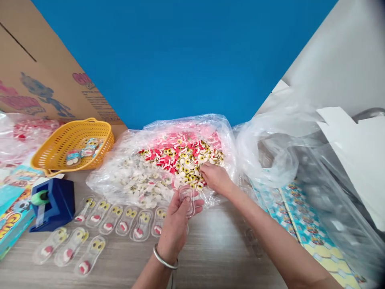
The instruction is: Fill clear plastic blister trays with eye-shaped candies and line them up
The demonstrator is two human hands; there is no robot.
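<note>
**Left to right:**

Printed cardboard carton [45,68], leaning at the back left. Teal printed box [13,224], at the table's left edge. Blue tape dispenser [53,204], green roll fitted, just beside it. Yellow perforated plastic basket [72,146], holding a few filled trays. Rows of clear blister trays [96,249], each filled with gummy eyes and a red-and-white sweet, lying on the wood-grain table [216,257].

Left hand [176,226], silver bangle [165,257] at the wrist: closed, pinching an empty-looking clear tray [187,202] upright between thumb and fingers, above the rows.

Clear plastic bag [105,176], open, heaped with gummy eyeballs and red-and-white sweets [183,160]. Right hand [215,178]: fingers bunched in the heap at the bag's near edge; grip on any piece cannot be told.

Printed sheets [306,228], far right, beneath crumpled plastic film [270,148].
</note>
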